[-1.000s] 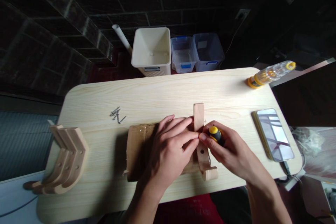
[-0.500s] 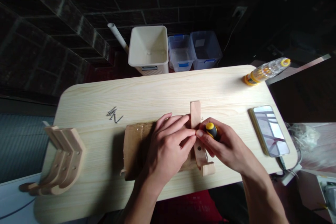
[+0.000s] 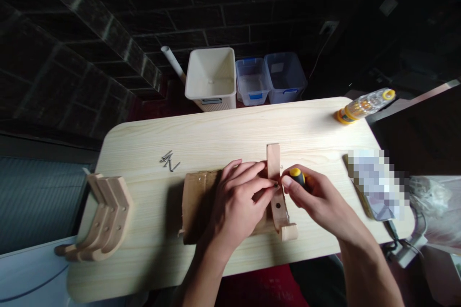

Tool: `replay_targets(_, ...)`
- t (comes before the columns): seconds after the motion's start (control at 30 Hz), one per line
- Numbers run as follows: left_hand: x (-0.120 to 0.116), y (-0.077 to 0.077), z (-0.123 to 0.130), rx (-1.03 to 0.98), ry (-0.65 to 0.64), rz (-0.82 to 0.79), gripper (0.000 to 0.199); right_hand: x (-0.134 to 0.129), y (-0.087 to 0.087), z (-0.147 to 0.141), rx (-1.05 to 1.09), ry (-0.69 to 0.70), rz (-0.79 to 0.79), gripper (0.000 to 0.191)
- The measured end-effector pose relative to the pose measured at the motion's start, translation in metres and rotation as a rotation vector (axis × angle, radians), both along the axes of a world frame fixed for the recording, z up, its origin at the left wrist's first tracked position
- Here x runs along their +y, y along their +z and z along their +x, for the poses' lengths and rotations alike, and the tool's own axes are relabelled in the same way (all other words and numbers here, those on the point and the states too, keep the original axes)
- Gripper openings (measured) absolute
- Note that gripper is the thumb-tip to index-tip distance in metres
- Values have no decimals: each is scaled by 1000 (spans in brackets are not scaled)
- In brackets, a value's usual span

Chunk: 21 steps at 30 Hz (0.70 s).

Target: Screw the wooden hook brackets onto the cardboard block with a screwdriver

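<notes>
A curved wooden hook [image 3: 273, 157] lies across a brown cardboard piece [image 3: 196, 206]. My left hand [image 3: 236, 201] rests over the cardboard and the hook's left edge. Its thumb and index finger pinch a small dark screw [image 3: 276, 184] at the hook's middle. Lower on the hook shows another dark round spot [image 3: 278, 205], a screw head or a hole. Just right of the hook, my right hand [image 3: 317, 196] is closed around a screwdriver [image 3: 297, 176] with a yellow-and-black handle; its shaft is hidden by the fingers.
Several loose screws [image 3: 168, 159] lie on the table [image 3: 216, 134], left of the cardboard. Matching wooden hooks [image 3: 110, 216] stand together at the left end. On the right are a clear bit case [image 3: 365, 105] and a phone [image 3: 378, 184]. Bins [image 3: 211, 76] stand beyond the far edge.
My right thumb has drawn slightly away from my left fingertips, and the screw between them now shows. The view has shifted a little, so everything sits lower and mostly further right.
</notes>
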<state>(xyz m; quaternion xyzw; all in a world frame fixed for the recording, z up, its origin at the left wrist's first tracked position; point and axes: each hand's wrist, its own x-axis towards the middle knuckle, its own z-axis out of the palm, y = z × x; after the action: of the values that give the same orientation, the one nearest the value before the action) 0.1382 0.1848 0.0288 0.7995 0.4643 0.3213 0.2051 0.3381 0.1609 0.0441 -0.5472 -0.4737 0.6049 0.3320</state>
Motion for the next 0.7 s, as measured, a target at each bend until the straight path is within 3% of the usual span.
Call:
replay_targets(0.1, -1, 1, -1, -25, 3, -8, 7, -2, 8, 8, 48, -165, 92, 24)
replay_targets(0.2, -2, 2, -1, -38, -4, -28, 6, -1, 14, 7, 48, -359, 322, 30)
replay_targets(0.33, -3, 2, -2, -25, 5, -29, 7, -3, 19, -5, -184, -509, 547, 39)
replay_targets(0.53, -6, 7, -1, 1, 0, -61, 11, -12, 20, -15, -474, -461, 763, 36)
replay_targets(0.7, -8, 6, 0, -5, 17, -39, 12, -14, 21, -13, -597, -362, 905, 26)
